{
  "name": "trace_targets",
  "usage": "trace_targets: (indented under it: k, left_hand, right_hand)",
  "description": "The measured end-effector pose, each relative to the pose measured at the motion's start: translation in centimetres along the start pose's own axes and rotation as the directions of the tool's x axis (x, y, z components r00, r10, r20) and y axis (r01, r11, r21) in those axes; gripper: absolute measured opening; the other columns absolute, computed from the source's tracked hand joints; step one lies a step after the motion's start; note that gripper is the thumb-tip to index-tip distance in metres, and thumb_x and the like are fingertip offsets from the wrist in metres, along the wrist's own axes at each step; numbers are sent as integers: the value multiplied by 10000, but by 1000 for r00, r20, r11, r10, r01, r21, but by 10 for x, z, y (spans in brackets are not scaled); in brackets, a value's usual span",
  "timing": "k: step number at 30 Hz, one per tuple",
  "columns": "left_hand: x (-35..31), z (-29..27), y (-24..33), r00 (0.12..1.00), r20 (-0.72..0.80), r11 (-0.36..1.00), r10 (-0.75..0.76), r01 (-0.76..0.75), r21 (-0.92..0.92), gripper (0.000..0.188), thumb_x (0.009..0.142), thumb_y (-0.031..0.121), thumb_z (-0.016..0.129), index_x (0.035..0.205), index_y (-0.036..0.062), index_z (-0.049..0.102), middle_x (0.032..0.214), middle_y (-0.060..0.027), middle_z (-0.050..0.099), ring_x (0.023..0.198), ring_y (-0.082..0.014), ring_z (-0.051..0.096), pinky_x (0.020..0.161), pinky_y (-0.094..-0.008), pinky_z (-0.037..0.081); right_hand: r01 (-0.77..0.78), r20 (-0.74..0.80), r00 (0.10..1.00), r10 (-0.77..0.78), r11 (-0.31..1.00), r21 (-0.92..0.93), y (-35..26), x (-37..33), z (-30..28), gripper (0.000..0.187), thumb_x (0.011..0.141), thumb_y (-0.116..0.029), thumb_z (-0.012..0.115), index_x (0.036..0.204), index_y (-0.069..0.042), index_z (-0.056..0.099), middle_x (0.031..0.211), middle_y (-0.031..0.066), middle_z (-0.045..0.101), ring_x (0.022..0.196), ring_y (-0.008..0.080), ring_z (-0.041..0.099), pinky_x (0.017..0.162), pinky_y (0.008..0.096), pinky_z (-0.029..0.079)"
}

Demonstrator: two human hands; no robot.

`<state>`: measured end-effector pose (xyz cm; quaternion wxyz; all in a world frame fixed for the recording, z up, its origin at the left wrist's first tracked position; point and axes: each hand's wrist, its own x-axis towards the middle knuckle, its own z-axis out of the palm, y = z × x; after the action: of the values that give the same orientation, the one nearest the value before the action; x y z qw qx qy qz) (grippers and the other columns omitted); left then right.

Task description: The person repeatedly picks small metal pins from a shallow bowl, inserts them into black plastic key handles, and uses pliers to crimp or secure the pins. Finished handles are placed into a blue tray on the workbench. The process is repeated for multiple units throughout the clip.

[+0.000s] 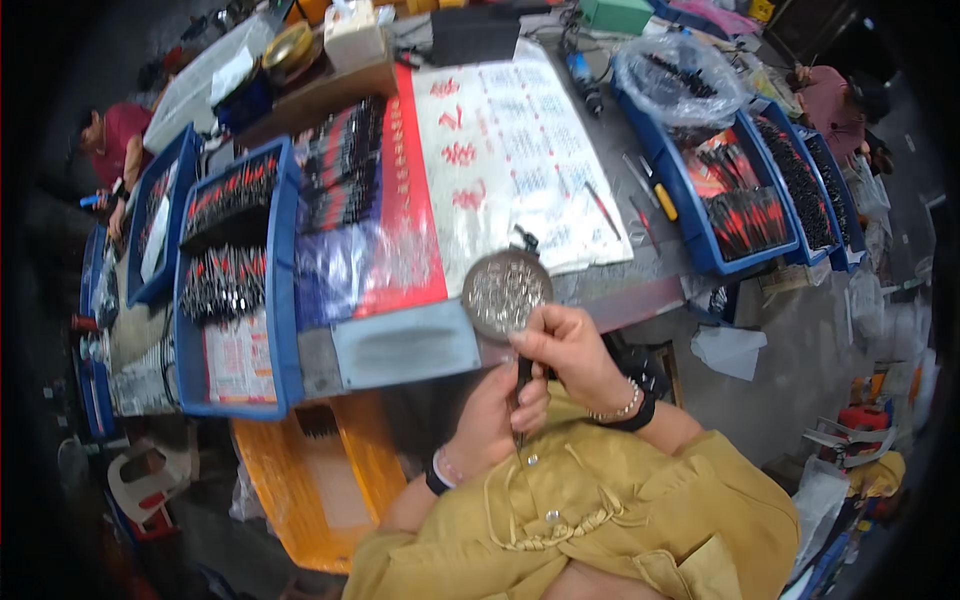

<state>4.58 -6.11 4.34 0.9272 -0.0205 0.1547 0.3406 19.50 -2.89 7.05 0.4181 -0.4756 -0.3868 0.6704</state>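
Both hands (pixel 530 385) together, fingers (pixel 530 345) curled

The tabletop (pixel 640 285) carries blue bins (pixel 283 300) at both ends, a printed sheet (pixel 500 150), a round tin (pixel 506 293) and screwdrivers (pixel 655 190).

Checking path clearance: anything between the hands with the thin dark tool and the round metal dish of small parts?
Nothing visible. The right hand sits right at the round metal dish; the left hand holds the thin dark tool just below.

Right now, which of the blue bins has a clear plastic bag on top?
The blue bin on the right side of the table: a clear plastic bag sits on its far end. The left bins carry none.
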Motion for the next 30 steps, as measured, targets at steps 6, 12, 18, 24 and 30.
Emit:
trace_targets:
  k: [6, 12, 18, 24, 30]
  left_hand:
    - [-6, -11, 1, 998, 67, 999, -3, 0, 44, 281, 964, 353, 503, 1093, 104, 512, 771, 19, 474, 561, -86, 428, 534, -231, 343]
    - [-10, -12, 1, 998, 58, 997, -23, 28, -78, 260, 987, 333, 463, 1092, 97, 491, 770, 12, 477, 555, -86, 427, 534, -227, 345]
    - [-12, -17, 2, 995, 95, 996, -6, 15, -89, 266, 994, 336, 446, 1072, 86, 493, 750, 19, 459, 510, -62, 378, 491, -196, 307]
    - [-11, -14, 7, 993, 83, 994, 89, -83, -68, 290, 997, 338, 442, 1060, 65, 515, 713, 32, 417, 480, -40, 321, 462, -192, 265]
    - [-13, -17, 18, 982, 126, 987, 137, -124, -104, 286, 1004, 351, 426, 1018, 82, 521, 708, 24, 426, 491, -47, 328, 470, -197, 271]
  right_hand:
    - [-76, 146, 987, 64, 994, 78, 5, 14, -2, 209, 889, -145, 655, 722, -68, 555, 625, -35, 558, 513, 9, 470, 468, 162, 360]
    - [-115, 165, 981, 103, 991, 67, 7, 16, 2, 244, 865, -199, 690, 690, -75, 572, 624, -34, 569, 525, 8, 452, 470, 159, 354]
    - [-65, 173, 983, 60, 998, 21, 10, 15, 6, 248, 876, -217, 679, 699, -80, 572, 627, -56, 553, 533, -2, 441, 473, 156, 343]
    - [-3, 143, 990, 0, 1000, 20, 14, 29, -4, 208, 943, -237, 591, 859, -47, 610, 727, -27, 592, 612, 10, 504, 529, 165, 391]
    - [402, 234, 805, -544, 212, -891, 29, 64, -15, 137, 754, -120, 680, 873, -87, 622, 794, 118, 566, 760, 294, 583, 662, 394, 440]
